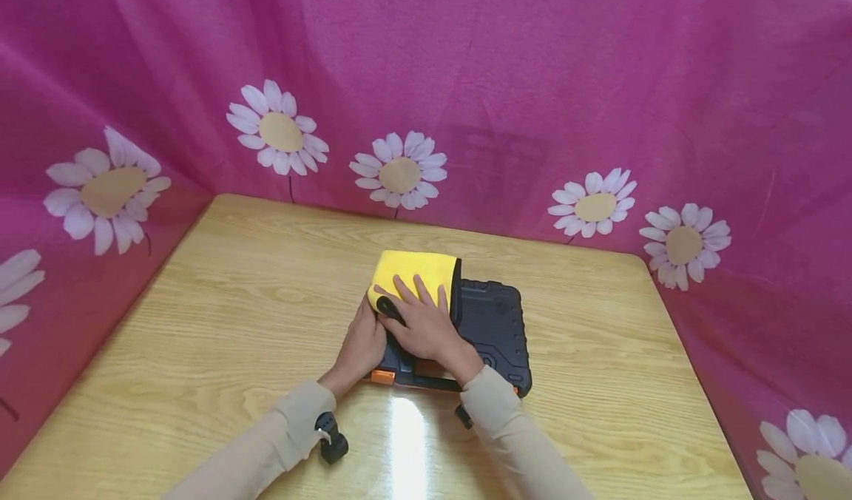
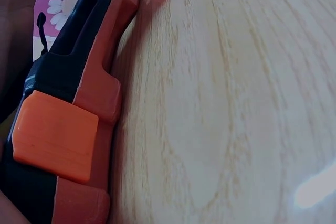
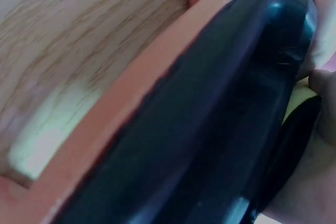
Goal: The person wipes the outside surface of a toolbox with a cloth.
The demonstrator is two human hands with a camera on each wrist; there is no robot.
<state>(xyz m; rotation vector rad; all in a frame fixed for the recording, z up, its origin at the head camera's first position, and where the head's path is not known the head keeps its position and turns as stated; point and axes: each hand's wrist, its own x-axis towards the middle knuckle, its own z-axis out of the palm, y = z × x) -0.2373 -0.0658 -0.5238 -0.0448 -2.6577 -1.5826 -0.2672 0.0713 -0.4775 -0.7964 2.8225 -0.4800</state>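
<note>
A folded yellow cloth (image 1: 419, 262) with black edging lies over the left part of a black hard case (image 1: 492, 322) with orange latches. My right hand (image 1: 422, 326) presses on the cloth, fingers spread and straight; a curved black piece of edging (image 1: 388, 308) shows beside its thumb. At the left side of the case and cloth, my left hand (image 1: 362, 341) rests with its fingers pointing away from me, their tips partly hidden at the cloth's edge. In the left wrist view an orange latch (image 2: 55, 136) stands out close by. The right wrist view shows the case's black front side (image 3: 184, 129).
The case stands on a light wooden table (image 1: 266, 278), with bare wood around it. A pink curtain (image 1: 499, 78) with white daisies hangs along the back and both sides. A glare spot (image 1: 407, 441) shines on the wood in front of the case.
</note>
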